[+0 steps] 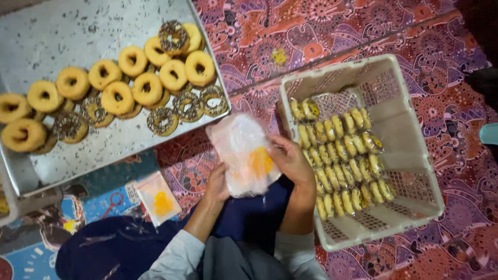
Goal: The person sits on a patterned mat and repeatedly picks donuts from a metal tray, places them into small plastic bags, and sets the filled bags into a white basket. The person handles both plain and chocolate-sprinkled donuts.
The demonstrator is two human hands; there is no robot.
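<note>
Both my hands hold a thin clear plastic bag [244, 150] with an orange mark on it, above my lap. My left hand [218, 182] grips its lower left edge from beneath. My right hand [291, 159] pinches its right side. A metal tray [78, 31] at the upper left carries several ring doughnuts [148, 89], some plain, some topped with dark sprinkles [173, 35]. A cream plastic basket [410, 140] on my right holds rows of wrapped doughnuts [340, 161].
A second flat plastic bag [158, 198] with an orange mark lies on the floor by my left knee. A red patterned mat [311, 31] covers the floor. My dark blue clothing [119, 249] fills the bottom centre.
</note>
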